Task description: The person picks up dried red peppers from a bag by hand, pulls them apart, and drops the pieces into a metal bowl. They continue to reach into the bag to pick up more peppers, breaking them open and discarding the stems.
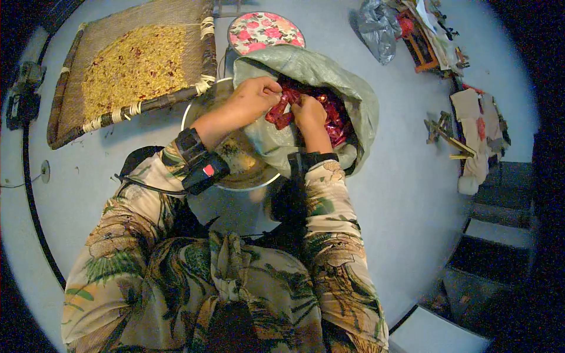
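1. The left hand (pixel 256 97) is at the sack's (pixel 329 76) open mouth, fingers closed in a pinch on a red chili (pixel 279 116).
2. The right hand (pixel 309 112) is just beside it, reaching into the sack with its fingers curled down among the chilies (pixel 332 115). I cannot tell whether it grips one.
3. The pinched chili lies between the two hands, at the near edge of the red heap inside the sack.
4. The green sack rests partly on a metal bowl (pixel 203 103), its rim folded back around the chilies.
5. A black band (pixel 200 162) sits on the left wrist, and another on the right.
6. A woven tray (pixel 70 88) lies to the left of the bowl, touching its rim, and holds yellow seeds (pixel 132 67).
7. A round tin (pixel 265 30) with a floral lid stands just behind the sack.
8. A grey bag (pixel 376 26) lies on the floor (pixel 400 176), well apart to the right.
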### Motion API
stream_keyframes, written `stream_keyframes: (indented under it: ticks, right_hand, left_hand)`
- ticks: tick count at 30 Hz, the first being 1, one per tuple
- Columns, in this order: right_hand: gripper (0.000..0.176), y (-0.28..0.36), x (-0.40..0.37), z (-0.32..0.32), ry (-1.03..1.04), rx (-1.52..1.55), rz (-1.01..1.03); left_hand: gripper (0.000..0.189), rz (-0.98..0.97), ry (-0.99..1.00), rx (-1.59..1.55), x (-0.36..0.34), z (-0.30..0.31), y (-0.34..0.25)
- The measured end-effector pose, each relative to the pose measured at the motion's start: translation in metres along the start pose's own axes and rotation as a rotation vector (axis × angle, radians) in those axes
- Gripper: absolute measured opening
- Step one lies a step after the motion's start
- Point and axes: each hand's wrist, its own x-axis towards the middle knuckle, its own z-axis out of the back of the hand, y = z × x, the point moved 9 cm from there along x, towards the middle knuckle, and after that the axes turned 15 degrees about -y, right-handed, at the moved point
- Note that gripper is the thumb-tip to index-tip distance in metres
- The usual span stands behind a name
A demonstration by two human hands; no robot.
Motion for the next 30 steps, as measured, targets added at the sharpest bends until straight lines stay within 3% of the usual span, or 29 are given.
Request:
stream_keyframes:
  ticks: [3,9,15,17,24,27,30]
  right_hand:
    - [0.022,0.000,-0.004,0.010,-0.069,-0.040,0.068]
    - [0.017,-0.013,-0.003,0.043,-0.185,0.257,-0.001]
    - [0.016,0.002,-0.014,0.078,-0.202,0.437,0.047]
    - [0.016,0.009,-0.021,0.088,-0.194,0.503,0.057]
    - [0.017,0.011,-0.024,0.078,-0.088,0.651,0.096]
    - [0.018,0.008,-0.025,0.076,-0.074,0.548,0.114]
    - [0.019,-0.005,-0.027,0.089,-0.103,0.177,0.140]
  left_hand:
    - [0.020,0.011,0.006,0.024,0.002,-0.002,0.002]
    - [0.015,-0.010,0.002,0.059,0.002,-0.004,-0.002]
    - [0.019,0.072,0.050,-0.087,0.002,-0.014,0.004]
    - [0.023,-0.008,0.012,-0.072,0.004,-0.014,0.002]
    - [0.028,0.001,-0.011,-0.054,0.001,-0.010,-0.016]
    - [0.025,-0.017,-0.007,-0.003,0.001,-0.010,-0.015]
    - [0.024,-0.019,-0.013,0.091,0.002,-0.008,-0.011]
